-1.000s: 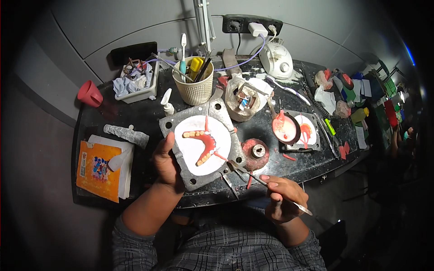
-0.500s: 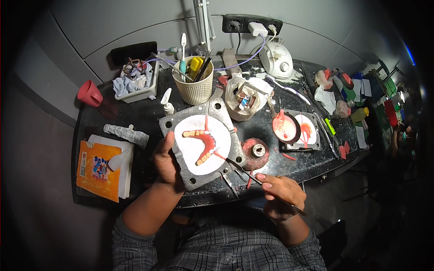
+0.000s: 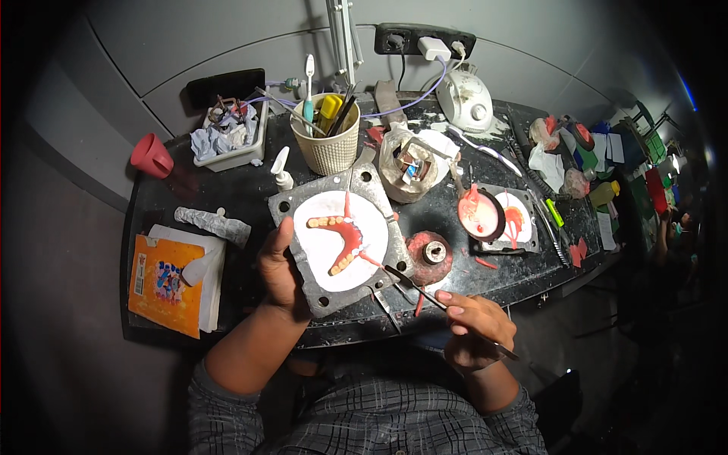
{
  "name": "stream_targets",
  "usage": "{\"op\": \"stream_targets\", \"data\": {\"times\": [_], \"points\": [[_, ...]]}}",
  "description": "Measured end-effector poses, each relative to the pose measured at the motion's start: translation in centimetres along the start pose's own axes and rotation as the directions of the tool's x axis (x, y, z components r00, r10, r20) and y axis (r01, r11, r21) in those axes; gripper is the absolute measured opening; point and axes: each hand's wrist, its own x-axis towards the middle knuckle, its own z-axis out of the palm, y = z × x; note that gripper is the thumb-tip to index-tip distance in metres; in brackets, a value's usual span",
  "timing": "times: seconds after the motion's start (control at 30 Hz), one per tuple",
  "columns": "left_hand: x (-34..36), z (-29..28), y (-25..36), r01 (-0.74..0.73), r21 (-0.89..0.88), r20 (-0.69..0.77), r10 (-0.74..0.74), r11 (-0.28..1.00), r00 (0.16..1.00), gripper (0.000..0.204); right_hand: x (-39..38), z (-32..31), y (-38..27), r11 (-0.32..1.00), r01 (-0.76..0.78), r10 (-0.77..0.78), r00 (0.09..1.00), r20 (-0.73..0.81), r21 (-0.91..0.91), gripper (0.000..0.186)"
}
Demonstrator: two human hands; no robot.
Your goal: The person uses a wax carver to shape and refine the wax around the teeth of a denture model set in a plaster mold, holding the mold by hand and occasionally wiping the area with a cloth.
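My left hand (image 3: 274,265) grips the left side of a grey metal denture flask (image 3: 315,188), tilted above the near edge of the table. Inside it, white plaster (image 3: 326,271) surrounds a red wax denture (image 3: 350,241) with yellowish teeth. Pink wax strips run from the denture to the flask's rim at top and lower right. In my right hand (image 3: 481,326) is a thin dark wax knife (image 3: 415,287), its tip at the flask's lower right edge by the end of a wax strip. Just right of the flask stands a red-stained spirit burner (image 3: 434,254) with a metal top.
Right of the burner, a small pan (image 3: 480,214) of pink wax overlaps a second flask (image 3: 531,241). Behind stand a cream basket (image 3: 327,155) of brushes and pens and a plastic-wrapped pot (image 3: 396,186). At left lie an orange book (image 3: 163,284) and a red cup (image 3: 153,157).
The wax knife and my right hand have shifted very slightly right, the tip drawing back a little from the wax strip. The flask stays nearly still in my left hand.
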Motion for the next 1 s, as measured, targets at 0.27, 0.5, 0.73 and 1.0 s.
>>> {"op": "stream_targets", "data": {"times": [0.27,0.5,0.73,1.0], "points": [[0.0,-0.4,0.1,0.010,-0.024,0.008,-0.010,1.000,1.000,0.112,-0.2,0.3,0.0,0.989,-0.124,0.125,0.992,-0.012,0.075,0.014],[0.1,0.0,0.1,-0.010,-0.034,0.021,0.010,0.999,1.000,0.109,-0.1,0.6,0.0,0.982,-0.146,0.150,0.989,-0.021,0.116,0.016],[0.4,-0.4,0.0,-0.004,-0.067,0.007,0.004,0.998,1.000,0.108,-2.2,-0.6,0.7,0.963,-0.197,0.223,0.965,-0.134,0.183,0.022],[0.2,0.4,0.0,-0.021,-0.015,-0.019,0.021,1.000,1.000,0.100,-2.8,-2.6,2.3,0.934,-0.347,0.353,0.859,-0.370,0.086,0.020]]}}
